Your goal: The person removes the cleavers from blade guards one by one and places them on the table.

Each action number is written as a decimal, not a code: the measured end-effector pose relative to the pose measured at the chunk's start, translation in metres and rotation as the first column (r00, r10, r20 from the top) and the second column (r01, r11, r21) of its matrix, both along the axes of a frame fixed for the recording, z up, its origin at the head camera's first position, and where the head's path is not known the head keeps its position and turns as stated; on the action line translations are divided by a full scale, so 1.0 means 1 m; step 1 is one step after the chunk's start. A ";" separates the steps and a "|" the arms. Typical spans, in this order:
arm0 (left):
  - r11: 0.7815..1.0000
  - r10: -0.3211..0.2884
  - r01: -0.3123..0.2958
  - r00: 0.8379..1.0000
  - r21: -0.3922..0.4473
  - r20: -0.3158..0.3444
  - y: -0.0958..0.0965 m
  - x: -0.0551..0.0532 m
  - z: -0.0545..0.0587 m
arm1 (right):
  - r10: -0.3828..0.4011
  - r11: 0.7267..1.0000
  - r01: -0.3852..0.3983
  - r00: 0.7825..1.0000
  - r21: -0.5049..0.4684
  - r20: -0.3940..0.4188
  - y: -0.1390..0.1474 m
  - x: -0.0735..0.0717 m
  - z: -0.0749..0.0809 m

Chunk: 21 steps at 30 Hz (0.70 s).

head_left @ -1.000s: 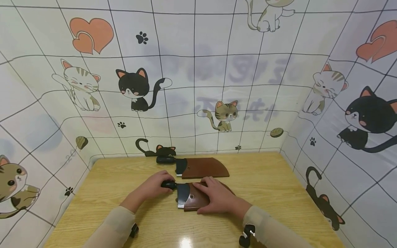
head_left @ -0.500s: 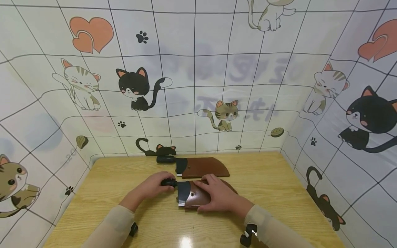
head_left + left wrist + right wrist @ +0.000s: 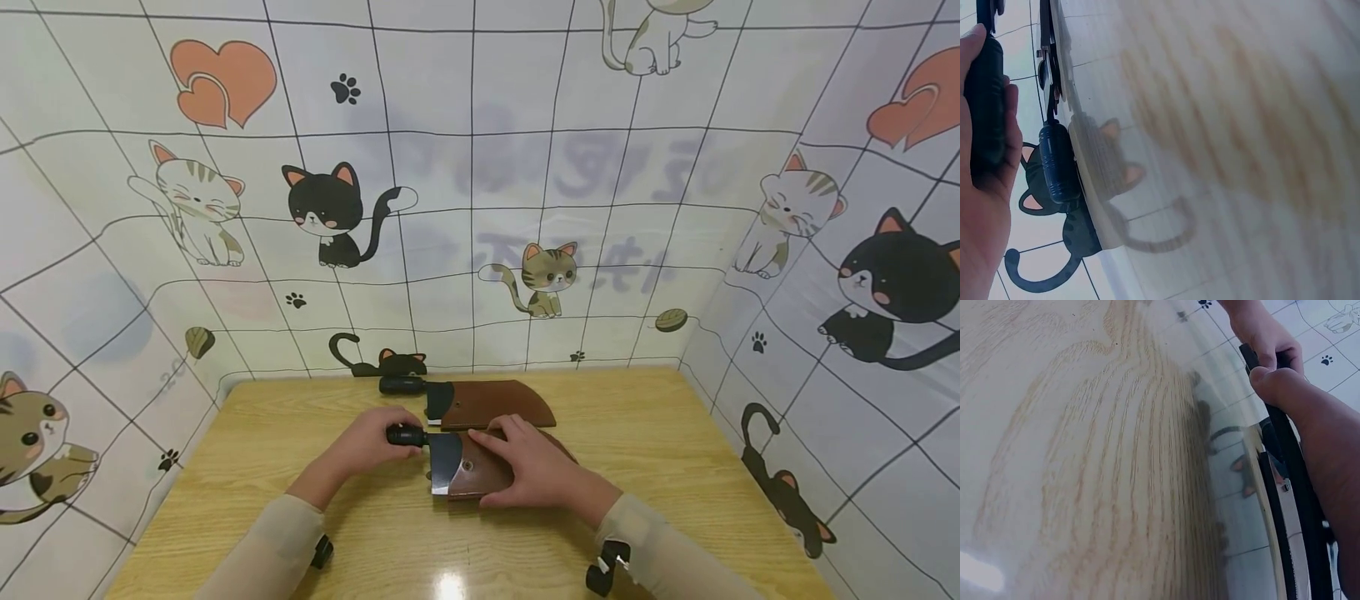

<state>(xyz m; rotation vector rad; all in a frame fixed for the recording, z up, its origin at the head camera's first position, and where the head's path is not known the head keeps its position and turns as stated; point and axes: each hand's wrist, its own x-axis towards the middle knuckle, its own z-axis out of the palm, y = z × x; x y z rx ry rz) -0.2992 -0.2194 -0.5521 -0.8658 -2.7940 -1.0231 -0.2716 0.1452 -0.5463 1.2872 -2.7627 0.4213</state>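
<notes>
A cleaver in a brown leather sheath (image 3: 480, 477) is held between both hands in the head view, its black handle to the left. My left hand (image 3: 369, 440) grips that handle (image 3: 986, 106), fingers wrapped round it in the left wrist view. My right hand (image 3: 538, 468) holds the sheathed blade, thumb on the near face; the far fingers are partly hidden. Edge-on in the right wrist view, the held sheath (image 3: 1294, 465) stands off the tabletop. Just behind lies a second sheathed cleaver (image 3: 498, 405), its ribbed handle (image 3: 1060, 164) also pointing left.
The light wooden table (image 3: 637, 417) is glossy and reflects a lamp near its front. A white tiled-pattern cloth (image 3: 435, 183) with cartoon cats rises at the back and both sides. The second cleaver lies close to the back edge. A dark wrist device (image 3: 606, 568) hangs under the right sleeve.
Both hands have raised the near cleaver slightly, toward the one behind it. The sheath's face tilts a little more. The second cleaver stays where it was.
</notes>
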 end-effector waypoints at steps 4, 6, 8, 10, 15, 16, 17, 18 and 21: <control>0.999 -0.001 0.001 1.000 0.043 0.012 0.000 0.001 0.002 | 0.009 1.000 -0.009 1.000 0.000 0.003 0.001 0.001 0.004; 0.997 -0.007 0.005 1.000 0.072 0.024 0.001 0.001 0.002 | 0.010 1.000 -0.010 1.000 0.003 -0.004 0.001 0.002 0.006; 0.994 -0.017 0.014 0.999 0.106 0.027 0.001 0.001 0.001 | 0.007 1.000 -0.007 1.000 0.006 -0.010 0.001 0.003 0.008; 0.991 -0.026 0.022 0.999 0.134 0.029 0.001 0.002 0.002 | 0.006 1.000 -0.006 1.000 0.010 -0.016 0.000 0.005 0.010; 0.985 -0.037 0.033 0.999 0.169 0.022 0.002 0.004 0.003 | 0.003 0.999 0.000 0.999 0.046 -0.045 -0.003 0.007 0.011; 0.986 -0.036 0.033 0.999 0.166 0.019 0.003 0.004 0.003 | 0.001 0.998 0.003 0.998 0.057 -0.055 -0.004 0.007 0.010; 0.987 -0.036 0.033 0.999 0.158 0.014 0.003 0.004 0.003 | -0.001 0.998 0.005 0.998 0.064 -0.063 -0.004 0.007 0.010; 0.988 -0.034 0.032 0.999 0.148 0.010 0.003 0.004 0.004 | -0.004 0.998 0.009 0.998 0.068 -0.069 -0.004 0.007 0.009; 0.993 -0.029 0.030 1.000 0.115 -0.007 0.003 0.003 0.004 | -0.011 0.997 0.017 0.997 0.069 -0.083 -0.005 0.007 0.007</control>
